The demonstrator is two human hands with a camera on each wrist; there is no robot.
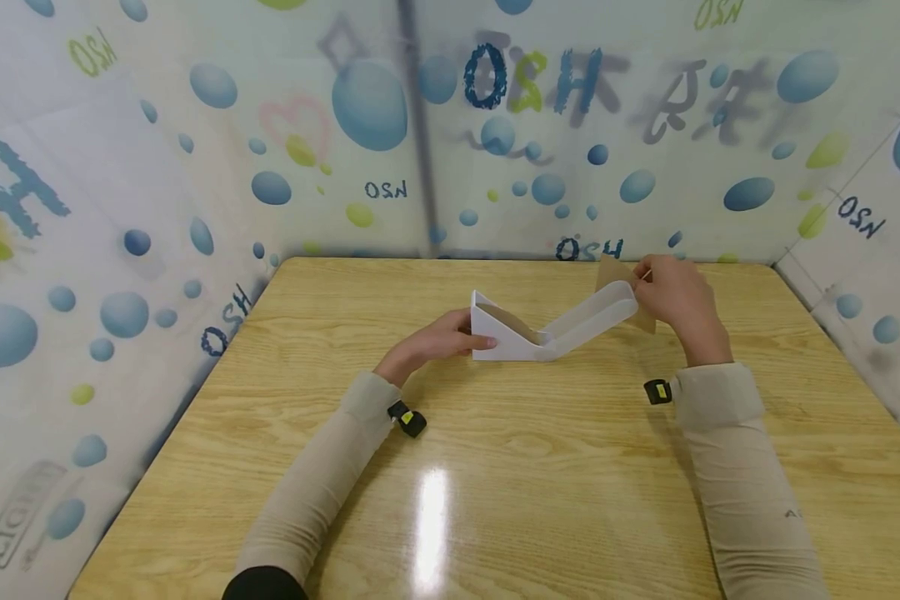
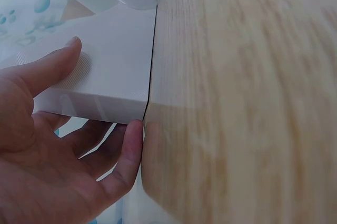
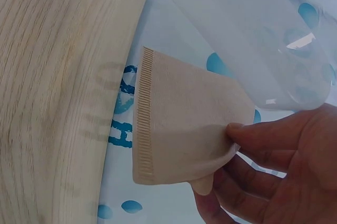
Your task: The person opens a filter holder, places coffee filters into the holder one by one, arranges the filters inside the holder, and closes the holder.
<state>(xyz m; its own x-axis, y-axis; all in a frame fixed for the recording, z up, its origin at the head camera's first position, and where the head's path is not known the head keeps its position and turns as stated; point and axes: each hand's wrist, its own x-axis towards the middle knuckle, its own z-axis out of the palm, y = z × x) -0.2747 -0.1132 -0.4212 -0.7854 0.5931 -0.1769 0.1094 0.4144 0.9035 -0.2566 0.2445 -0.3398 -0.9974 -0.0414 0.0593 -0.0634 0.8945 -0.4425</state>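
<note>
A white filter box [image 1: 501, 343] stands on the table, its hinged translucent lid [image 1: 594, 322] folded open to the right. My left hand [image 1: 438, 337] grips the box's left end, thumb on the near face [image 2: 110, 50] and fingers around the end. Brown paper [image 1: 512, 322] shows inside the box. Beyond the lid's far end, my right hand [image 1: 678, 302] pinches a brown paper coffee filter [image 3: 184, 118] between thumb and fingers. The filter has a crimped seam along one edge. In the right wrist view the lid [image 3: 247, 34] hangs just above the filter.
The wooden table [image 1: 540, 467] extends under both arms, with a bright glare patch near its front. A white sheet [image 1: 495, 167] printed with bubbles and letters hangs behind the table's back edge and at both sides.
</note>
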